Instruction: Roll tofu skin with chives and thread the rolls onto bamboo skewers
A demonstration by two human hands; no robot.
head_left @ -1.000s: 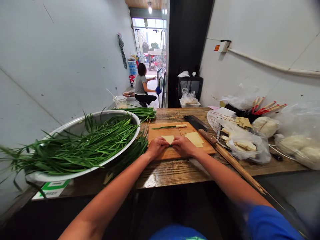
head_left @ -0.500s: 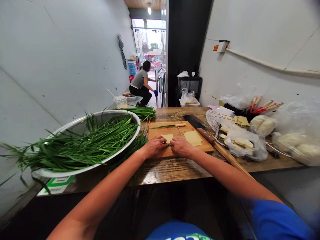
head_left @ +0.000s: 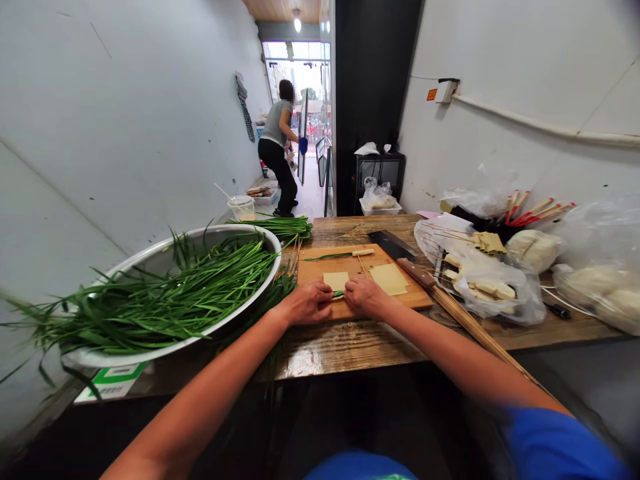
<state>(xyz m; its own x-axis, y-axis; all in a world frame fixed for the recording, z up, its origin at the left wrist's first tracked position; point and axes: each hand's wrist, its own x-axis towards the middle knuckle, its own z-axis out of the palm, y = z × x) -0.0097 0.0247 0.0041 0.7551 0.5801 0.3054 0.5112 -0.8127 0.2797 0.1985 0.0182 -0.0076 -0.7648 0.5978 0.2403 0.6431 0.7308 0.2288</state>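
At the near edge of the wooden cutting board (head_left: pixel 320 261), my left hand (head_left: pixel 309 302) and my right hand (head_left: pixel 367 298) face each other with fingers closed. Between them runs a short bundle of green chives (head_left: pixel 338 295), gripped at both ends. Just beyond it lies a pale yellow tofu-skin sheet (head_left: pixel 335 278). More such sheets (head_left: pixel 390 279) are stacked right of my right hand. A thin skewer (head_left: pixel 362 266) slants across the board near a rolled piece (head_left: pixel 363 252) with chives trailing from its left end.
A metal basin (head_left: pixel 276 267) heaped with long chives (head_left: pixel 215 287) stands left. A cleaver (head_left: pixel 395 247) rests at the board's right edge, by a bundle of skewers (head_left: pixel 470 330). Plastic bags (head_left: pixel 525 303) with pale food lie right. Beyond the table, a person (head_left: pixel 277 137) holds a panel.
My hands remain at the board's near edge; the chives between them and the sheet beyond show more now. The person in the background has risen from a crouch and lifted a panel.
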